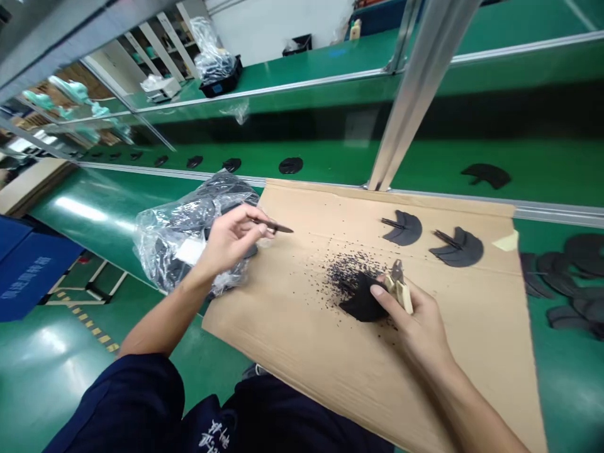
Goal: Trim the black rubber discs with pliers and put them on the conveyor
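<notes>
The hands are apart, the left hand [229, 242] above the cardboard sheet's [292, 327] left edge, pinching a slim dark pointed tool [274, 226]. The right hand [415, 321] grips small nippers [399, 288] with beige handles, just beside a black fan-shaped piece [363, 301] lying among black crumbs [346, 270] on the sheet. Two similar pieces [457, 246] lie farther along it, and a clear plastic bag [189, 236] of black pieces touches its left edge.

The left hand [229, 242] is pinched closed, its fingers [250, 217] pressed together and wrist bent. Below and right of the left hand, the right hand [418, 324] curls shut, index finger reaching forward.
</notes>
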The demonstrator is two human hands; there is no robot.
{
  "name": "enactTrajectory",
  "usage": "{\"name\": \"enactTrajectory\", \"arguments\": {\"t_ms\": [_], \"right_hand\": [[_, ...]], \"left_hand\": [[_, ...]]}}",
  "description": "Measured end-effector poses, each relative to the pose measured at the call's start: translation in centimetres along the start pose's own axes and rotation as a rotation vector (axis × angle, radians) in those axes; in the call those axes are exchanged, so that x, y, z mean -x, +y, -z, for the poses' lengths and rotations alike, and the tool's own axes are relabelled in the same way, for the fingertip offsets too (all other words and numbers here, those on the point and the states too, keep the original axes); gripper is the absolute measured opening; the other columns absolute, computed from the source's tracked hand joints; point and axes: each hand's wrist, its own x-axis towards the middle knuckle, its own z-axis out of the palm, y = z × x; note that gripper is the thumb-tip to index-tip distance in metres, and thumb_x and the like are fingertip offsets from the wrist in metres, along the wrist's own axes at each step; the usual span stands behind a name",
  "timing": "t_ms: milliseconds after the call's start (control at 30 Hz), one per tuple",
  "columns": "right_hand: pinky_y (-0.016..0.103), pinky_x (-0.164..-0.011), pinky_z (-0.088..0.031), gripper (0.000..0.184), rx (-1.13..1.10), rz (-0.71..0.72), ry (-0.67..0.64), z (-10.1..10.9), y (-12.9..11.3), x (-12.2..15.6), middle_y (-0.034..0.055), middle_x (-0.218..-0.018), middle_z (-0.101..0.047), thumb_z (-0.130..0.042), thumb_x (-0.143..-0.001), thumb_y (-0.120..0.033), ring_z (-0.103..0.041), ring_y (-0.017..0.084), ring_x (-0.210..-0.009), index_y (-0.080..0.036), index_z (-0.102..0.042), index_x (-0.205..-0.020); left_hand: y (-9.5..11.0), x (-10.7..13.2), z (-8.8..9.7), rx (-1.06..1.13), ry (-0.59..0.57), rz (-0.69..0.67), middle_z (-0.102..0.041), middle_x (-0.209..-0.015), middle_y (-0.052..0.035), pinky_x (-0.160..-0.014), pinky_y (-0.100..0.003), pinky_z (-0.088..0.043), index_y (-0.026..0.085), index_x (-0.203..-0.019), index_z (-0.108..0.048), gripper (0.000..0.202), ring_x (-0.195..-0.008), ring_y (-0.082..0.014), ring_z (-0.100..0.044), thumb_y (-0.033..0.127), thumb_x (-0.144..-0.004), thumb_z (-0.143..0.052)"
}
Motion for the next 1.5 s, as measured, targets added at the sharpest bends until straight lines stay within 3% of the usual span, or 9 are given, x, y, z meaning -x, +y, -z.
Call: {"name": "enactTrajectory", "arguments": {"t_ms": [167, 333, 467, 600, 700, 867, 1133, 1300, 1500], "right_hand": [[0.027, -0.061, -0.039, 0.036, -0.165, -0.063, 0.011, -0.4, 0.5, 0.4, -0.0019, -0.071, -0.053, -0.078, -0.073, -0.051, -0.045, 0.013, -0.064, -0.020, -0.062, -0.080], [0.027, -0.064, -0.041, 0.036, -0.283, -0.053, -0.019, -0.5, 0.6, 0.9, -0.0026, -0.074, -0.053, -0.078, -0.074, -0.052, -0.045, 0.013, -0.067, -0.021, -0.062, -0.083], [0.026, -0.063, -0.039, 0.036, -0.294, -0.038, -0.048, -0.5, 0.4, 1.1, -0.0035, -0.072, -0.049, -0.078, -0.075, -0.050, -0.042, 0.012, -0.065, -0.021, -0.059, -0.080], [0.026, -0.063, -0.040, 0.034, -0.263, -0.034, -0.051, -0.6, 0.4, 1.1, -0.0032, -0.073, -0.050, -0.077, -0.076, -0.050, -0.043, 0.012, -0.065, -0.021, -0.059, -0.081], [0.027, -0.065, -0.041, 0.034, -0.198, -0.020, 0.006, -0.7, 0.4, 1.1, -0.0029, -0.073, -0.051, -0.077, -0.077, -0.050, -0.043, 0.012, -0.066, -0.021, -0.060, -0.081], [0.028, -0.066, -0.043, 0.036, -0.180, -0.019, 0.002, -1.1, 0.4, 1.2, -0.0023, -0.074, -0.052, -0.075, -0.078, -0.053, -0.044, 0.013, -0.067, -0.022, -0.059, -0.083], [0.026, -0.062, -0.041, 0.035, -0.160, -0.018, -0.047, -1.2, 0.0, 1.4, -0.0035, -0.070, -0.047, -0.074, -0.080, -0.053, -0.040, 0.012, -0.063, -0.022, -0.058, -0.082], [0.028, -0.064, -0.043, 0.035, -0.124, -0.005, -0.031, -1.3, 0.1, 1.5, -0.0034, -0.071, -0.049, -0.074, -0.081, -0.053, -0.043, 0.012, -0.064, -0.022, -0.057, -0.083], [0.028, -0.066, -0.046, 0.034, -0.083, 0.022, -0.007, -1.5, 0.4, 1.7, -0.0019, -0.074, -0.053, -0.071, -0.083, -0.053, -0.048, 0.014, -0.067, -0.022, -0.058, -0.088]], "left_hand": [[0.9, 2.1, -8.6, 0.389, -0.052, -0.069, -0.076, -0.098, -0.0076, -0.082, -0.030, -0.063, 0.017, -0.086, -0.067, 0.022, -0.097, -0.0181, -0.074, 0.038, -0.087, -0.074], [0.4, 3.0, -12.1, 0.388, -0.101, -0.125, -0.068, -0.124, -0.0092, -0.096, -0.030, -0.058, 0.020, -0.116, -0.069, 0.030, -0.117, -0.0183, -0.066, 0.025, -0.087, -0.075], [-0.6, 3.1, -12.2, 0.156, -0.184, -0.249, -0.068, -0.118, -0.0082, -0.097, -0.034, -0.055, 0.024, -0.132, -0.063, 0.041, -0.110, -0.0174, -0.065, 0.025, -0.092, -0.070], [-0.7, 2.6, -11.3, 0.026, -0.302, -0.306, -0.067, -0.098, -0.0054, -0.082, -0.030, -0.055, 0.022, -0.116, -0.070, 0.025, -0.092, -0.0156, -0.063, 0.028, -0.092, -0.069], [-0.3, 2.7, -11.1, 0.173, -0.282, -0.149, -0.065, -0.086, -0.0019, -0.070, -0.023, -0.052, 0.018, -0.098, -0.067, 0.015, -0.079, -0.0114, -0.062, 0.030, -0.091, -0.070], [0.0, 3.9, -12.4, 0.430, -0.255, 0.157, -0.060, -0.077, 0.0021, -0.057, -0.018, -0.045, 0.018, -0.090, -0.056, 0.023, -0.064, -0.0077, -0.057, 0.036, -0.089, -0.071], [-0.5, 4.3, -12.8, 0.300, -0.218, 0.131, -0.058, -0.090, -0.0018, -0.072, -0.023, -0.044, 0.018, -0.086, -0.053, 0.021, -0.081, -0.0117, -0.054, 0.032, -0.090, -0.069], [-0.7, 4.7, -13.0, 0.458, -0.279, 0.238, -0.054, -0.080, 0.0024, -0.064, -0.020, -0.040, 0.020, -0.090, -0.050, 0.025, -0.069, -0.0087, -0.049, 0.037, -0.093, -0.067], [-0.6, 4.9, -12.9, 0.435, -0.262, 0.205, -0.055, -0.079, 0.0026, -0.062, -0.019, -0.041, 0.019, -0.092, -0.051, 0.025, -0.068, -0.0080, -0.051, 0.039, -0.093, -0.067]]}}
